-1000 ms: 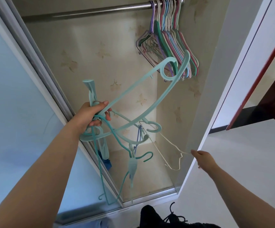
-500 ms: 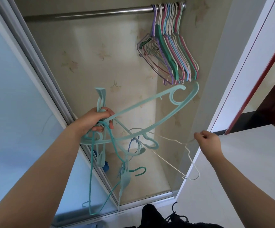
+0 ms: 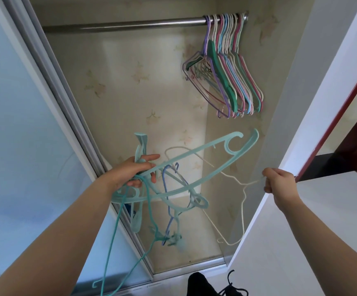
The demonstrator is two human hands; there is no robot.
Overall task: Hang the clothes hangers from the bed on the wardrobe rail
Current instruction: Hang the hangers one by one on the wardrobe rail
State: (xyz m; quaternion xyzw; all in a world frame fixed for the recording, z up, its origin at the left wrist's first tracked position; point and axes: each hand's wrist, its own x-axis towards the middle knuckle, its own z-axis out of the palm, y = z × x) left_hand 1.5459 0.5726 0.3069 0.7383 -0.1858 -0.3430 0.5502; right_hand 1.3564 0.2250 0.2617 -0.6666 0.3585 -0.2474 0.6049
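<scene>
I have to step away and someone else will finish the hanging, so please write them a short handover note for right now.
Left hand: grips a tangled bunch of mint hangers, with a blue wire one caught among them.
Right hand: pinches a white wire hanger, drawn out to the right; its far end sits behind the bunch, so I cannot tell if it is free.
Rail: a row of coloured hangers already hangs at its right end; the rest of the rail is bare.
Left to do: free the white hanger, hook it on the rail, then hang the bunch one by one.
</scene>
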